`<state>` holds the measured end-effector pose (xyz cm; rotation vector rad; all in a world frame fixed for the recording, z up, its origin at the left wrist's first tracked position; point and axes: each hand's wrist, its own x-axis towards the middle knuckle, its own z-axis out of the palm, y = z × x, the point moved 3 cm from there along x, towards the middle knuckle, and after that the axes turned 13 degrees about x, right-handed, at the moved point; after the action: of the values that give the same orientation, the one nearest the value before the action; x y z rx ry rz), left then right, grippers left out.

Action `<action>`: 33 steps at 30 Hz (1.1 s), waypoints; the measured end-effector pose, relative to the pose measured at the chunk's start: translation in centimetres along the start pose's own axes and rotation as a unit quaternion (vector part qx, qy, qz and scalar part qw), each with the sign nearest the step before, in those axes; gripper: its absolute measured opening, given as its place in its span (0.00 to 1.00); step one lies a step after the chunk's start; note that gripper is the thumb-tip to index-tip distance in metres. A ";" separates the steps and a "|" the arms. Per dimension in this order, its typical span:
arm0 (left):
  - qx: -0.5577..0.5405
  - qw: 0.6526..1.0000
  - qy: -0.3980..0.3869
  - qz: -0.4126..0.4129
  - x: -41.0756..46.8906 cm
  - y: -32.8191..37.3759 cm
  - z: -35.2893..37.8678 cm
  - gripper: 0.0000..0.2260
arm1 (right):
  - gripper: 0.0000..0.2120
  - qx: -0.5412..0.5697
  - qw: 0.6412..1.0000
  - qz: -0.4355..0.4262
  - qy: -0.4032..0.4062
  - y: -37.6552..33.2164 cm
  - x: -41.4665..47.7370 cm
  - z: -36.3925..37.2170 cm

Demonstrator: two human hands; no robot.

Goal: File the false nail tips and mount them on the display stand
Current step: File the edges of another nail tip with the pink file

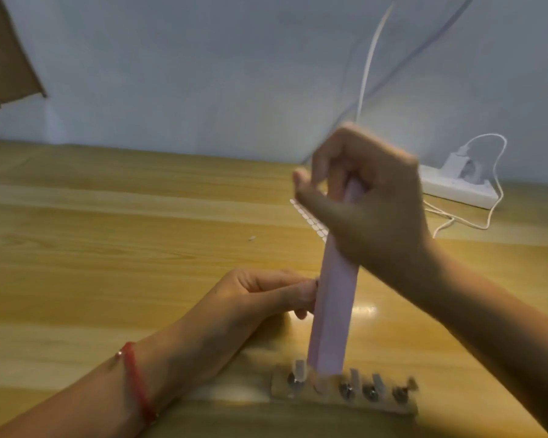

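My right hand (364,203) grips the top end of a long pink nail file (332,311), which stands nearly upright. My left hand (260,298) pinches something small against the file's left edge; it is too blurred and hidden by the fingertips to name for sure. In front of my hands lies the display stand (345,393), a flat bar with several metal holders and short clear sticks standing up from it. The file's lower end overlaps the stand in this view.
A strip of small white adhesive dots (309,218) lies on the wooden table (140,216) behind my right hand. A white power strip (456,188) with a charger and white cable (370,58) sits at the back right. A cardboard box (4,58) is at the far left.
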<state>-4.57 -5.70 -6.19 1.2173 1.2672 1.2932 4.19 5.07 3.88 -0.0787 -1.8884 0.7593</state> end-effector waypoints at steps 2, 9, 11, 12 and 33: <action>0.009 1.000 0.001 0.011 0.1 0.0 0.2 0.14 | 0.13 0.027 0.997 0.040 0.063 1.1 1.6 -1.3; -0.017 1.000 0.001 0.020 0.2 -0.4 0.2 0.13 | 0.20 0.058 0.996 0.069 0.004 1.4 0.7 0.7; -0.005 1.000 0.017 0.020 0.3 -0.4 0.3 0.12 | 0.19 0.045 0.991 0.101 0.079 2.5 2.1 -1.0; -0.010 1.000 0.018 0.021 0.3 -0.4 0.4 0.12 | 0.19 0.042 0.990 0.105 0.079 2.3 1.9 -0.8; -0.012 0.999 0.018 0.024 -0.3 0.2 1.1 0.08 | 0.25 0.051 0.993 0.083 -0.070 0.4 -1.3 2.1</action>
<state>-3.49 -5.87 -6.01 1.2184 1.2508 1.3675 2.87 3.96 2.09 -0.1237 -1.9887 0.9959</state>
